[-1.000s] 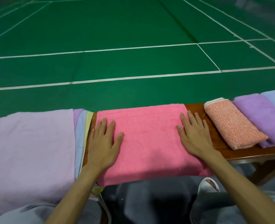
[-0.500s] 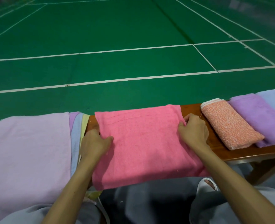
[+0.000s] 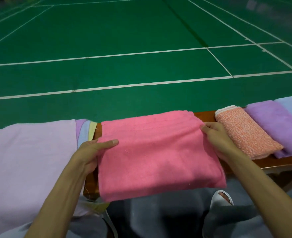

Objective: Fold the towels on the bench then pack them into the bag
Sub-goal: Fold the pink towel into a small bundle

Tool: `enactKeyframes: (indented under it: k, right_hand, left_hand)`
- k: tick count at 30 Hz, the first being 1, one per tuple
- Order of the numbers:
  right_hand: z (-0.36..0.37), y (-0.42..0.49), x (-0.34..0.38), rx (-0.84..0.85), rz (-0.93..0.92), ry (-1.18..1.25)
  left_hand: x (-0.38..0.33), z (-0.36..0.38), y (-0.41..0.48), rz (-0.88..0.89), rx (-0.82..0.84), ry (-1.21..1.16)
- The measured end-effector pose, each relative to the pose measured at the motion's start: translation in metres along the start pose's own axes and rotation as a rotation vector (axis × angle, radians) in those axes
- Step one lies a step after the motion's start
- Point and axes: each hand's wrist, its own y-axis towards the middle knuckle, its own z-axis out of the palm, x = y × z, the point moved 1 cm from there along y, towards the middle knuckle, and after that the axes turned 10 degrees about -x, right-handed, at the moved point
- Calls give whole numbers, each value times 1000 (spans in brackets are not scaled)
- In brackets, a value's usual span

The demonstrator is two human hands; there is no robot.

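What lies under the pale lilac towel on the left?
At its right side a purple layer, a blue layer and a yellow layer peek out. The rest beneath is covered.

You get soft, even light: pale glare on the green floor (image 3: pixel 262 7) far right, faint shadow on the pink towel (image 3: pixel 159 152), lines bowing at edges.

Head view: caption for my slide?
Left hand and right hand pinch folded pink terry towel over brown wooden bench.
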Motion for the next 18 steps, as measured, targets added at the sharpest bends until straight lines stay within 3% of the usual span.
enactKeyframes:
  k: [5,8,10,13,15,18]
  right_hand:
    - [-1,2,6,-25,50,264]
    - [-2,3,11,110,54,369]
    - [-8,0,15,182,56,347]
    - [-20,-3,24,280,13,331]
    - [-30,-8,35,364,-10,377]
    - [-46,-13,54,376,-101,247]
  left_hand:
    - [4,-4,1,67,-81,55]
    - [3,-5,-3,152,-141,108]
    - [-2,-8,-4,199,-87,73]
    - [-18,-21,-12,284,129,26]
    - [-31,-32,-21,365,264,134]
    - [-41,-43,-30,467,247,344]
